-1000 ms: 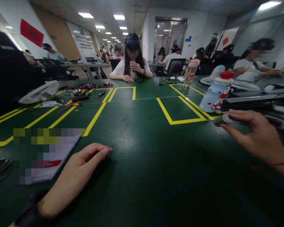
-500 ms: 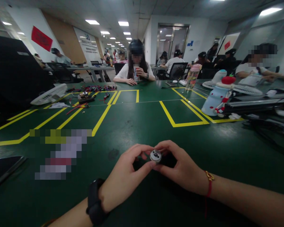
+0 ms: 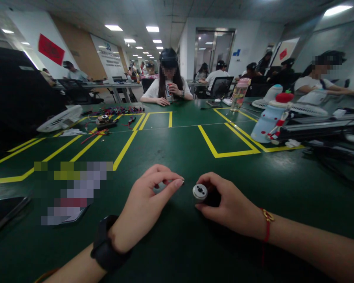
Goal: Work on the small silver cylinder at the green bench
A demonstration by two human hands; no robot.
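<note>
My right hand (image 3: 228,204) grips a small round part with a silver end cap and dark body (image 3: 201,192), low over the green table (image 3: 177,149) in front of me. My left hand (image 3: 147,198), with a black watch on the wrist, sits just left of it, thumb and forefinger pinched together; something tiny may be between the tips, but I cannot make it out. A small gap separates the two hands.
A blurred card (image 3: 73,188) and a dark phone (image 3: 4,212) lie at the left. Further back are a white fan (image 3: 60,118), loose wires and parts (image 3: 106,122), a pale blue bottle (image 3: 268,118) and a pink-capped bottle (image 3: 239,94). A person (image 3: 168,82) sits across the table.
A second ago my right hand reached far right for the round part while the left lay flat. Both then met at the part; now the left has drawn slightly away from it.
</note>
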